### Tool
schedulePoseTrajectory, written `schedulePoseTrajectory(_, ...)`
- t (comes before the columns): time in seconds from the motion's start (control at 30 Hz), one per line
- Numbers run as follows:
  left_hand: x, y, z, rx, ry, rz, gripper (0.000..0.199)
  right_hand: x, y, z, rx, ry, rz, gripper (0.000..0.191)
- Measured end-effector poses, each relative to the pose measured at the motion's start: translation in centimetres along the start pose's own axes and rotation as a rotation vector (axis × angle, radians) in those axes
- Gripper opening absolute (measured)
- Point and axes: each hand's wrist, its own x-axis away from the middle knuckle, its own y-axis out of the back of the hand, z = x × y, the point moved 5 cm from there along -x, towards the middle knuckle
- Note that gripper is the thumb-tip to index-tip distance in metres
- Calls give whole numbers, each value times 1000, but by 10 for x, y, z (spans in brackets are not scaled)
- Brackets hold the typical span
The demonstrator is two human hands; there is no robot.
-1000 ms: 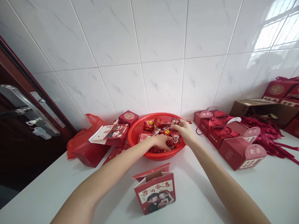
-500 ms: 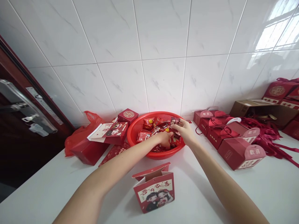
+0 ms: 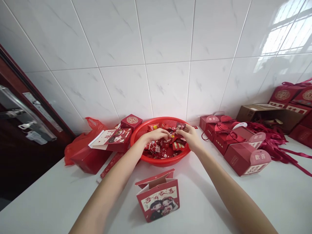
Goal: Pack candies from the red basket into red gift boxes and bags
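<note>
Left hand: we have our left hand (image 3: pixel 159 134) over the basket at the centre of the frame, fingers curled down among the packets; we cannot tell whether they pinch one.
Right hand: our right hand (image 3: pixel 191 137) reaches in at the basket's right edge, thumb and fingers bent close to a dark red packet (image 3: pixel 180 125); we cannot tell whether they grip it.
Wrapped packets: we see the wrapped packets (image 3: pixel 178 146), mostly red, lying jumbled inside the basket.
Basket: the red basket (image 3: pixel 156 162) sits mid-frame on the white tabletop (image 3: pixel 202 208), near the wall (image 3: pixel 168 87).
Open box: below the basket, at the lower centre, we have a red open box (image 3: pixel 159 203) standing upright, its top open and a cartoon couple on its front.
Left of the basket: we find a small box with a round emblem (image 3: pixel 132 120), a printed box with a pale flap (image 3: pixel 120 137), a plain red box (image 3: pixel 92 160) and a red plastic bag (image 3: pixel 80 143).
Right side: handled boxes (image 3: pixel 236 160) stand close together; beyond them lie dark red ribbons (image 3: pixel 275 143) and a brown carton (image 3: pixel 246 113), with stacked red boxes (image 3: pixel 282 94) at the frame's right edge.
Far left: keys (image 3: pixel 36 137) hang at the dark door (image 3: pixel 12 143).
</note>
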Motion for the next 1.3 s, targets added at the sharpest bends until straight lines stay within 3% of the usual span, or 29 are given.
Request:
schedulePoseTrajectory(0.1,5,8,4,100,6,-133,23,1,0,0,5,-17,-8,27)
schedulePoseTrajectory(0.23,9,12,8,174,26,-218,25,2,1,1,54,-14,-25,29)
schedulePoseTrajectory(0.53,14,9,-2,459,-136,-120,39,2,-2,-2,125,-20,83,38)
schedulePoseTrajectory(0.83,12,3,-7,462,-242,-99,55,4,-2,-1,167,5,91,36)
schedulePoseTrajectory(1.3,16,3,-14,435,-370,-136,52,6,-3,1,119,-25,106,42)
